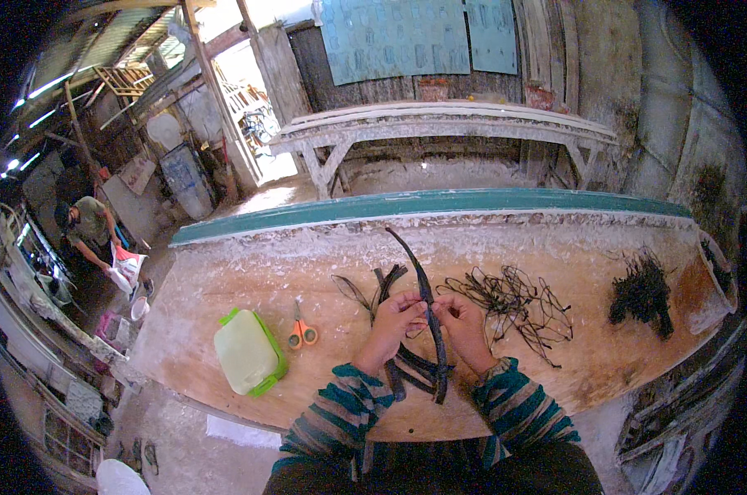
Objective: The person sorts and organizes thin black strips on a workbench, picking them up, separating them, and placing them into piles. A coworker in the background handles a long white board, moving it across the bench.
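Note:
A long, curved black strip (pixel 424 276), tapered at its far end, stands out between my hands above the wooden table. My left hand (pixel 390 327) pinches it near its middle from the left. From the other side, the fingertips of my right hand (pixel 466 328) close on it at the same spot. What lies right between the fingertips is too small to make out. Several more black strips (pixel 414 363) lie on the table under and beyond my hands. A loose tangle of thin black cords (pixel 518 309) spreads out just right of my right hand.
Orange-handled scissors (pixel 302 332) and a pale box with green clips (pixel 248 351) lie left of my hands. A dark bunch of strands (pixel 641 293) is by a tipped container (pixel 714 285) at right. A green board (pixel 439 200) edges the table. Far left, a person (pixel 93 227) handles a sack.

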{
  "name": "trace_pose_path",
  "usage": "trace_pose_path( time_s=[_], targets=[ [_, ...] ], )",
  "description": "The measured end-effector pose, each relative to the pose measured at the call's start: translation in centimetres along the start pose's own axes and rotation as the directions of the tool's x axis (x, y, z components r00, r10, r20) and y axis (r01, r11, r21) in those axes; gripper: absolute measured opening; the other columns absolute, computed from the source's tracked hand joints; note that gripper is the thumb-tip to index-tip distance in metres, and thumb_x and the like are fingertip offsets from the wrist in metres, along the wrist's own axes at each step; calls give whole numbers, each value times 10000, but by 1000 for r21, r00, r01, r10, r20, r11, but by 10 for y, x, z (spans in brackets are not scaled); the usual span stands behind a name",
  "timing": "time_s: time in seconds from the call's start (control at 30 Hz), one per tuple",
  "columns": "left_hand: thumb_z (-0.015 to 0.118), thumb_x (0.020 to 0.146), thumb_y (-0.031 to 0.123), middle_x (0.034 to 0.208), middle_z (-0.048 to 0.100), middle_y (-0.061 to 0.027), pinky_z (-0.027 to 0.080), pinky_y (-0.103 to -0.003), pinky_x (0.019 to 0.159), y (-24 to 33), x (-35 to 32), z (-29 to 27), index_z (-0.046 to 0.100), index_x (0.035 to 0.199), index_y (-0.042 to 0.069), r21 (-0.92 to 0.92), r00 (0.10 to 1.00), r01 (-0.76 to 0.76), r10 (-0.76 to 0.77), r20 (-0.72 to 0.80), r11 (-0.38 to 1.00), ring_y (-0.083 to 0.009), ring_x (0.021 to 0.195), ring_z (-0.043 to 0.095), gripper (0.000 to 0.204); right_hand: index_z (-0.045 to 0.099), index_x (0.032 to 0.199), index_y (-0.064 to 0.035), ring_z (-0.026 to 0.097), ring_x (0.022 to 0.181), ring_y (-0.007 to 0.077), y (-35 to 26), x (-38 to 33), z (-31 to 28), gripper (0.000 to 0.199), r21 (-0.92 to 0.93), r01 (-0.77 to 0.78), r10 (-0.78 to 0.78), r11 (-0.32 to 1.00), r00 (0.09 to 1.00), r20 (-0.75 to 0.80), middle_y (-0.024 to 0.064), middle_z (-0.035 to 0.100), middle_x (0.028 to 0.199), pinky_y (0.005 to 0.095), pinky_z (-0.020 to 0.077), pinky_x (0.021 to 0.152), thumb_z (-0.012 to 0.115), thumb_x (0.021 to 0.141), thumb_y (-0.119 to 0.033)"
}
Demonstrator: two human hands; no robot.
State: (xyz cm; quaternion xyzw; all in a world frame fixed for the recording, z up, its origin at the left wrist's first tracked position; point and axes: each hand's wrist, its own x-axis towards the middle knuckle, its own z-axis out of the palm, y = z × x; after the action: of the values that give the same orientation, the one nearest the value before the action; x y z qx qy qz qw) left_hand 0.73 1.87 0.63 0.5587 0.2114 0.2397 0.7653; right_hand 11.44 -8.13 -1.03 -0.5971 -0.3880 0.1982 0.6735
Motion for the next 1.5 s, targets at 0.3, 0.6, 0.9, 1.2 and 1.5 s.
trace_pose_path(
  time_s=[0.3, 0.6, 0.9, 1.2, 1.5],
  targets=[
    [569, 850, 125, 888, 617, -18, 477, -203, 628, 1, -2, 0, 569, 1036, 27, -62, 1000, -8, 10, 30, 998, -82, 714, 583, 210, 586, 834, -80, 494, 634, 62, -23, -2, -3, 76, 422, -294, 266, 857, 956, 126, -28, 574, 737, 206, 393, 600, 561, 838, -152],
    [550, 867, 183, 844, 609, -20, 486, -235, 607, 0, -2, -3, 579, 923, 56, -115, 1000, 13, -11, 16, 993, -110, 721, 588, 143, 575, 821, -106, 489, 637, 69, -11, 3, -5, 41, 450, -358, 302, 818, 933, 195, -28, 572, 752, 207, 396, 609, 567, 835, -143],
    [522, 886, 197, 806, 602, -20, 483, -220, 609, 3, -5, 4, 570, 905, 41, 22, 996, -64, 65, -53, 998, -93, 691, 579, 165, 573, 900, -44, 530, 730, 67, -3, 4, -4, 145, 77, 0, -11, 997, 990, 139, -12, 572, 785, 208, 434, 656, 649, 781, -77],
    [513, 891, 164, 809, 598, -35, 488, -227, 629, 3, -4, 5, 557, 902, 16, 179, 977, -200, 211, -41, 963, -93, 704, 573, 155, 586, 919, -9, 555, 725, 83, -9, 1, -2, 153, 62, -50, 45, 997, 996, 83, 21, 601, 808, 216, 451, 651, 631, 773, -27],
    [519, 887, 158, 782, 568, -17, 494, -228, 609, 3, -3, 2, 536, 877, 27, 194, 963, -251, 264, -46, 948, -83, 690, 561, 132, 610, 882, 0, 561, 689, 93, 4, 6, -8, 113, 107, -112, 99, 988, 988, 115, 24, 618, 766, 226, 452, 644, 592, 817, -91]
  ],
)
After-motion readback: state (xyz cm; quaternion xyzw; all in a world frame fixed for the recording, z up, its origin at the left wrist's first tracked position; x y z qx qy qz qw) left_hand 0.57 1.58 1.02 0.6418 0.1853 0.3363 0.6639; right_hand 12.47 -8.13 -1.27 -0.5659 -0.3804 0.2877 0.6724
